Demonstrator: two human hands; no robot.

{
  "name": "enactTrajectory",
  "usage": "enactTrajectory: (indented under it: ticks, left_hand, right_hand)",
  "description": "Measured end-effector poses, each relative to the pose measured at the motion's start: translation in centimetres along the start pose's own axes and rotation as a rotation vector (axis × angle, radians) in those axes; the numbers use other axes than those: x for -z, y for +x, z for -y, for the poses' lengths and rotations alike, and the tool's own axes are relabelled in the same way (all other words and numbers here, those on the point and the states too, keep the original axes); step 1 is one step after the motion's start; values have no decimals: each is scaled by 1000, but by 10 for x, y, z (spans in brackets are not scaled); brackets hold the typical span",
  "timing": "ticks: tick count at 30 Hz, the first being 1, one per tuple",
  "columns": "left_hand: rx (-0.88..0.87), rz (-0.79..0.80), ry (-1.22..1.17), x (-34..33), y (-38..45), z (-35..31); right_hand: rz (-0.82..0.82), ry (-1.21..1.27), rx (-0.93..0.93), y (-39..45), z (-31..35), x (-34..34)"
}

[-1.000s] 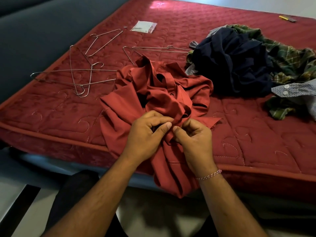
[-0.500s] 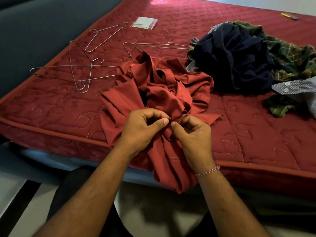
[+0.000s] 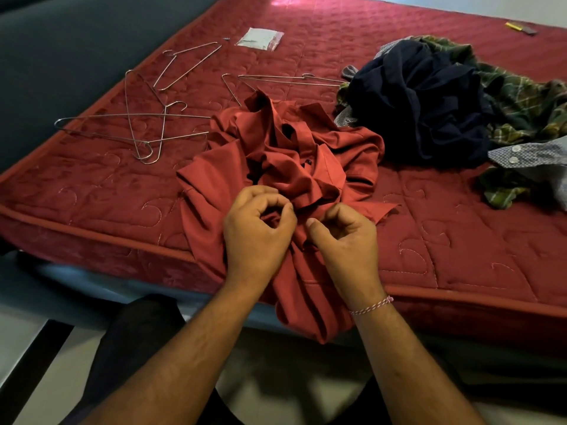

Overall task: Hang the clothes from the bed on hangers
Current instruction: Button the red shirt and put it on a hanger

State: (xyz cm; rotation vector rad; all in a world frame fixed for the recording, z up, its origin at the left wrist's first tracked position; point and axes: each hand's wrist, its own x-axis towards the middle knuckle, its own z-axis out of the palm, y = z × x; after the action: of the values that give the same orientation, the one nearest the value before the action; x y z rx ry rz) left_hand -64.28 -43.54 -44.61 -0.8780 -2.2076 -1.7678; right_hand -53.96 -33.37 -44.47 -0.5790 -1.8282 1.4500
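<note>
Clothes lie on a red quilted bed mattress (image 3: 429,246), which fills most of the view. Four garments can be counted. A crumpled rust-red button shirt (image 3: 306,167) is bunched at the near edge, with part of it draped over the side. Behind it to the right a dark navy garment (image 3: 423,102) is heaped against a green plaid shirt (image 3: 521,99), and a grey dotted shirt cuff with two white buttons (image 3: 521,153) is laid across the plaid at the far right.

Five thin wire hangers (image 3: 138,127) are scattered flat on the mattress to the left of and behind the red shirt; two of them are crossed, and none carries a garment.

The left hand (image 3: 256,237) is curled, thumb and forefinger closed in a ring on a fold of the red shirt. The right hand (image 3: 346,240) is curled beside it, fingers (image 3: 340,211) bent and thumb pressed on the same cloth; the exact pinch is hidden by the folds. A pink-and-white thread bracelet (image 3: 371,305) is worn on the right wrist.

One small clear plastic packet (image 3: 260,38) lies beyond the hangers, and one small yellow-and-dark object (image 3: 521,27) is seen at the far right edge.
</note>
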Motion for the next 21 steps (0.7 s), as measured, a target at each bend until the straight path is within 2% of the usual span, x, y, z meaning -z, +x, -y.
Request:
enactTrajectory:
  ticks: [6, 15, 21]
  left_hand:
    - [-59, 172, -43, 8, -3, 0]
    - [-12, 241, -149, 10, 2, 4]
    - [21, 257, -122, 9, 4, 3]
  right_hand:
    - [26, -30, 15, 0, -1, 0]
    - [45, -22, 13, 0, -3, 2]
    - [55, 10, -1, 0, -3, 5]
